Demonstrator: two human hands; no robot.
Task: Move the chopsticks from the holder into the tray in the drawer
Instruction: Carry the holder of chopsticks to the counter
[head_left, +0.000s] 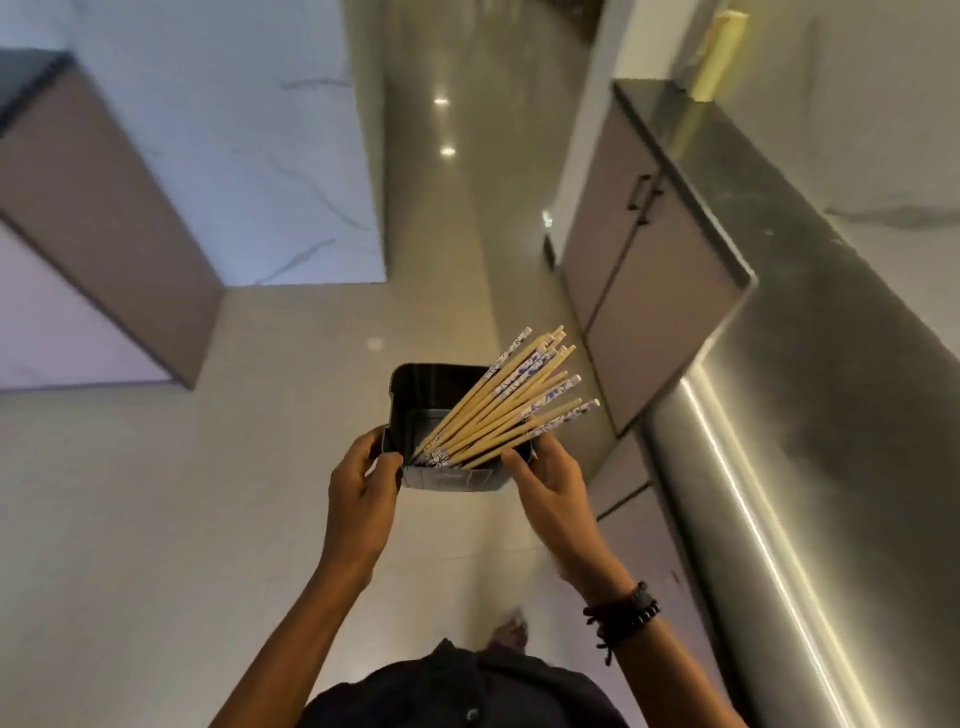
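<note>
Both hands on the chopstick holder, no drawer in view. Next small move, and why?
Probably keep carrying the holder level toward the drawer: both the left hand and right hand grip its sides, the chopsticks lean loosely out one corner, and no tray is visible yet.

Glossy pale floor (156, 519) with ceiling-light reflections. Steel counter (810, 415) along right. Brown cabinet (639, 280) below, dark handles (643, 200) on doors. Yellow object (717, 57) on far counter end, blurred. Marble wall (234, 130) left. Beaded bracelet (623, 613).
</note>
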